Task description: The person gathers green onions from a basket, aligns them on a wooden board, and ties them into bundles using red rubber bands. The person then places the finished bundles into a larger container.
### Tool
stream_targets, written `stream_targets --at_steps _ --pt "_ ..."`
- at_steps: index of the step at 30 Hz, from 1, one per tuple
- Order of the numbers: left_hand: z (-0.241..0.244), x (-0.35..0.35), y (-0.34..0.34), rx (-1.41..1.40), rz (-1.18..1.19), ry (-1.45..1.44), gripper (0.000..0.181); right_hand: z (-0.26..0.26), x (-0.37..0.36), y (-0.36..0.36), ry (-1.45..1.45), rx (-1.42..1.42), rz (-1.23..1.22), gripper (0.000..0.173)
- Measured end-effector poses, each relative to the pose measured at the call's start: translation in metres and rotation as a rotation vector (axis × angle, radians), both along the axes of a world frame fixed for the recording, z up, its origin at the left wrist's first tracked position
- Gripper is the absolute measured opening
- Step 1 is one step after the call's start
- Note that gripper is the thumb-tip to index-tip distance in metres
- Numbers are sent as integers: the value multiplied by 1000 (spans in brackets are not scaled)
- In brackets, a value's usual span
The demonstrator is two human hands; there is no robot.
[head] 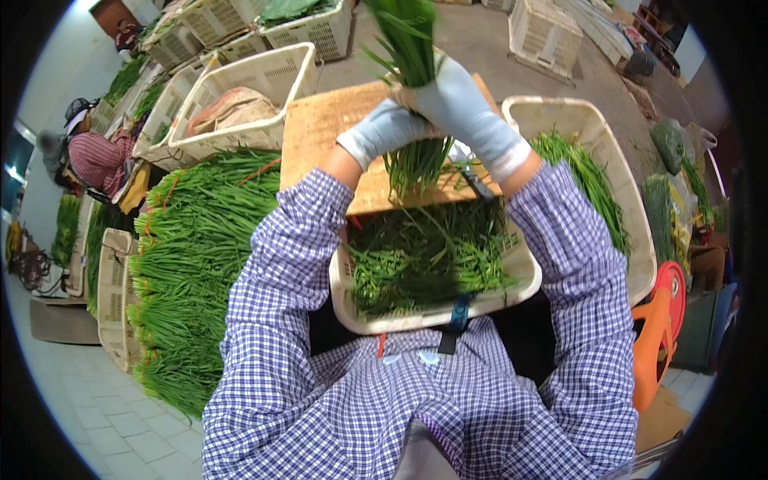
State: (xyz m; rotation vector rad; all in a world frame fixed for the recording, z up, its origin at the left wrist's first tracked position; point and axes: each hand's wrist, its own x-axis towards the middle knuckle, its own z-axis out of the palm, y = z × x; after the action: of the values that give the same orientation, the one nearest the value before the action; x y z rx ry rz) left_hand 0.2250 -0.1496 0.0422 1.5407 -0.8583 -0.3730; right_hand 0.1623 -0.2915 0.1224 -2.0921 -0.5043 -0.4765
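My left hand [390, 126] and my right hand [462, 108], both in pale gloves, close around the middle of a bunch of long green leaf vegetable, likely garlic chives [414, 45]. The bunch stands roughly upright above a wooden board [324, 138], with its lower ends hanging over the board. Beside those ends, a knife with a dark handle [478, 183] rests at the board's right front. Below the board, a white plastic crate [384, 326] holds loose green leaves and trimmings [414, 258]. My fingertips are partly hidden by the bunch.
Many banded green bunches [192, 258] are stacked at left. A crate [642, 264] with loose greens stands at right, near an orange plastic stool [651, 342]. Another crate [240, 129] holding a sack stands at the upper left. A co-worker [99, 156] sits farther left.
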Motion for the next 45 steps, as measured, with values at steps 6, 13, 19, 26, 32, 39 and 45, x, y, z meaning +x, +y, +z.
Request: stream_targets --at_steps 6,13,19,26,32,39,45 --pt "58 -56 47 194 14 -164 68 34 -21 -21 116 -2 251 34" --pt "38 -131 60 -476 -49 162 62 55 -73 39 -66 -156 83 40" --pt "51 -198 43 -443 324 159 40 65 -127 51 -49 -360 136 56" --pt "46 -232 108 -739 392 122 29 -6 -240 -58 -418 281 -290 25" --pt "45 -248 95 -883 206 -1 32 -125 -249 -46 293 132 -192 86" --pt "60 -246 111 -850 -345 -181 19 -144 -211 -4 221 143 -208 21" --pt "88 -233 145 -876 -832 -391 26 -183 -199 -111 768 -626 -352 46"
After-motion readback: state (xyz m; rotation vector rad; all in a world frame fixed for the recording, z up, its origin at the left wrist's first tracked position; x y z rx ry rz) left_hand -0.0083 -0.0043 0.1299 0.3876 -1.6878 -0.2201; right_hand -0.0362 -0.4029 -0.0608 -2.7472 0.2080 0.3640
